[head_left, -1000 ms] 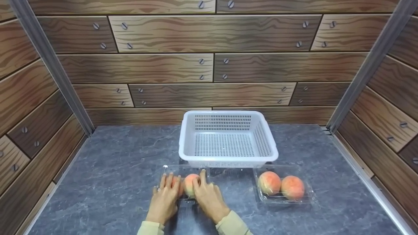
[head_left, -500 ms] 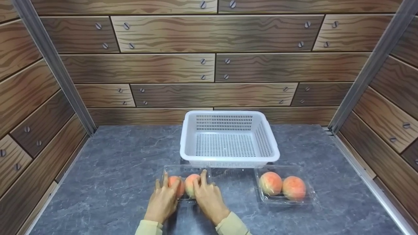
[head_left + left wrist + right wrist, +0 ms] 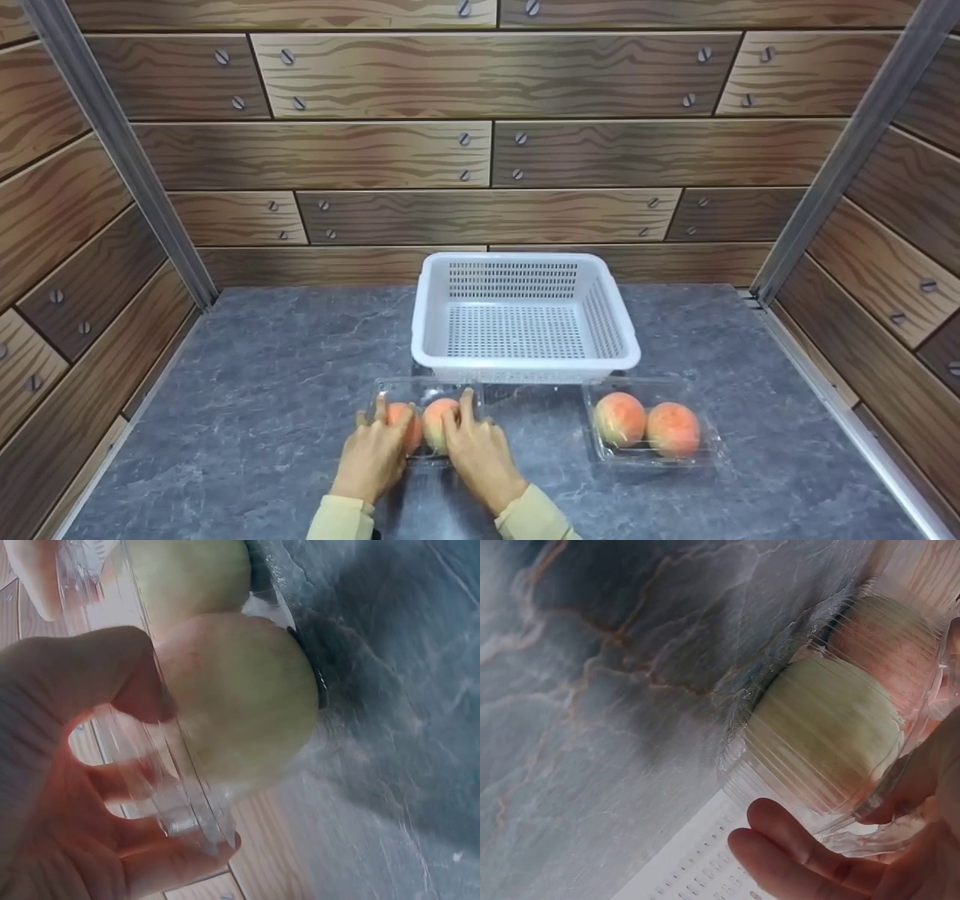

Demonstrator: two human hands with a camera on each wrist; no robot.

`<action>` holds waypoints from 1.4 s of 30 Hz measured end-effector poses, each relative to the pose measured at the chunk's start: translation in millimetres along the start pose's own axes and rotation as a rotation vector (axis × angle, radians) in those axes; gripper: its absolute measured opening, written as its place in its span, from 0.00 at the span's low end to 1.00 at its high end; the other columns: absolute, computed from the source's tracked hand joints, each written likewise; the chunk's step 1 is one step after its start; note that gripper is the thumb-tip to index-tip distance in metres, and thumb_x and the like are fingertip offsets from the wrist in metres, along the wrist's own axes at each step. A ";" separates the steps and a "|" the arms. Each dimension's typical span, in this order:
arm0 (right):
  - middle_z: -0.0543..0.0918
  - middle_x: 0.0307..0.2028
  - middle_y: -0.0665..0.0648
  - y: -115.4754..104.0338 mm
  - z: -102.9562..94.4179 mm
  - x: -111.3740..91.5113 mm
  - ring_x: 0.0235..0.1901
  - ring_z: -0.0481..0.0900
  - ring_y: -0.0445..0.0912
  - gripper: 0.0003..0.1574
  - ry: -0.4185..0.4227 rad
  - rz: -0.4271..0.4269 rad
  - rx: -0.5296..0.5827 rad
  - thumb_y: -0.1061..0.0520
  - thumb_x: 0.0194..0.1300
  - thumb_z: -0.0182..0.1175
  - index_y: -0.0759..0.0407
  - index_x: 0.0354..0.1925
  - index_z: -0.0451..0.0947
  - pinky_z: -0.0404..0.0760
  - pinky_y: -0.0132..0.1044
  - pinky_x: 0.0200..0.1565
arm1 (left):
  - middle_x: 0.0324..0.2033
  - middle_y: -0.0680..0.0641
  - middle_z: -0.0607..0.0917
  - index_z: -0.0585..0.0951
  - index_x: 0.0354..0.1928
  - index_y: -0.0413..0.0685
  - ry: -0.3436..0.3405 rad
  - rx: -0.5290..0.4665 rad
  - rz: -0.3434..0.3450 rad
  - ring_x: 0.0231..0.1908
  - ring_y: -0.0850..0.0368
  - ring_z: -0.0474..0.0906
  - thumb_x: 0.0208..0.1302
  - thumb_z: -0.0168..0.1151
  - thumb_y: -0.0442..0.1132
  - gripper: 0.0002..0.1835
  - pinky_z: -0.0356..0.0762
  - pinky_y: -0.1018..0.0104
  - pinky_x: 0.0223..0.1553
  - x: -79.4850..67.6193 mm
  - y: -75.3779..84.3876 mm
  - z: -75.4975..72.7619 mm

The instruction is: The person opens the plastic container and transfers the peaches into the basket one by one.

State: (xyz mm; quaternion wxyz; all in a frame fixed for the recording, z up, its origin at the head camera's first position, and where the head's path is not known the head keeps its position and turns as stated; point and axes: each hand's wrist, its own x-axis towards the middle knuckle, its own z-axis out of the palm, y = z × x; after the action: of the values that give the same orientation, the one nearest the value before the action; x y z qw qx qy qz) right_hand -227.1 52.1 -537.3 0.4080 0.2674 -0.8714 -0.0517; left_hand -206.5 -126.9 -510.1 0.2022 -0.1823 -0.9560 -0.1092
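Observation:
In front of the basket lies a clear plastic clamshell box with two peaches inside, a left peach and a right peach. My left hand grips the box's left part. The left wrist view shows its thumb pressing the plastic over a peach, with the other fingers along the box's edge. From the right, my right hand grips the opposite part, thumb on the lid and fingers at the far side. In the right wrist view, a peach shows through the ribbed plastic.
A white perforated basket stands just behind, with nothing in it. To the right lies a second clear clamshell box holding two peaches. Wood-patterned walls surround the grey marbled tabletop at the back and sides.
My left hand's fingers have shifted slightly left and spread along the lid, uncovering more of the left peach. My right hand, the basket and both boxes stay in place.

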 end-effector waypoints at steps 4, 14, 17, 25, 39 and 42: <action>0.82 0.45 0.71 1.5 -0.6 2.7 0.08 0.68 0.44 0.10 0.017 -0.001 -0.009 0.65 0.57 0.59 0.66 0.40 0.75 0.70 0.33 0.09 | 0.51 0.16 0.76 0.78 0.54 0.41 0.007 -0.015 0.014 0.39 0.15 0.77 0.41 0.74 0.24 0.32 0.82 0.37 0.23 0.4 -0.5 1.3; 0.81 0.47 0.73 0.5 2.7 -0.4 0.09 0.69 0.44 0.17 -0.047 -0.003 -0.004 0.64 0.52 0.64 0.66 0.42 0.75 0.71 0.33 0.09 | 0.52 0.14 0.74 0.76 0.56 0.38 -0.035 -0.036 0.061 0.40 0.11 0.75 0.41 0.77 0.24 0.35 0.82 0.34 0.28 -1.9 -5.4 0.2; 0.80 0.46 0.73 1.2 2.9 -0.4 0.09 0.70 0.44 0.18 -0.047 -0.002 0.000 0.65 0.51 0.66 0.66 0.42 0.75 0.71 0.32 0.09 | 0.52 0.15 0.75 0.76 0.55 0.38 -0.046 -0.039 0.061 0.41 0.12 0.75 0.38 0.77 0.22 0.36 0.82 0.34 0.27 -1.0 -5.4 0.7; 0.79 0.46 0.74 1.0 4.3 -2.6 0.09 0.70 0.45 0.21 -0.053 0.006 0.058 0.67 0.47 0.65 0.67 0.42 0.74 0.72 0.33 0.09 | 0.48 0.15 0.77 0.74 0.51 0.38 0.022 -0.004 0.107 0.34 0.18 0.79 0.28 0.74 0.17 0.39 0.83 0.34 0.33 -3.5 -5.7 5.7; 0.81 0.44 0.72 -0.3 -2.7 1.8 0.08 0.68 0.44 0.14 0.028 0.009 0.059 0.68 0.51 0.61 0.67 0.40 0.74 0.70 0.34 0.08 | 0.48 0.22 0.79 0.74 0.48 0.42 0.089 0.047 0.068 0.36 0.18 0.78 0.23 0.74 0.16 0.40 0.83 0.42 0.21 -7.2 -1.7 7.8; 0.81 0.44 0.73 0.2 -2.5 1.8 0.08 0.68 0.44 0.15 0.022 0.009 0.061 0.68 0.50 0.63 0.67 0.40 0.74 0.70 0.34 0.08 | 0.49 0.24 0.79 0.76 0.50 0.42 0.129 0.041 0.069 0.35 0.21 0.79 0.25 0.72 0.14 0.40 0.81 0.44 0.18 -8.3 -2.3 9.9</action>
State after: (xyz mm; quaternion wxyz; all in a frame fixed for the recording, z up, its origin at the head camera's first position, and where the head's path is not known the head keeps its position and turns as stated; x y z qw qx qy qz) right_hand -226.2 51.7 -534.4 0.4093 0.2764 -0.8693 -0.0205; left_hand -203.8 -128.8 -522.8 0.2705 -0.2036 -0.9362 -0.0940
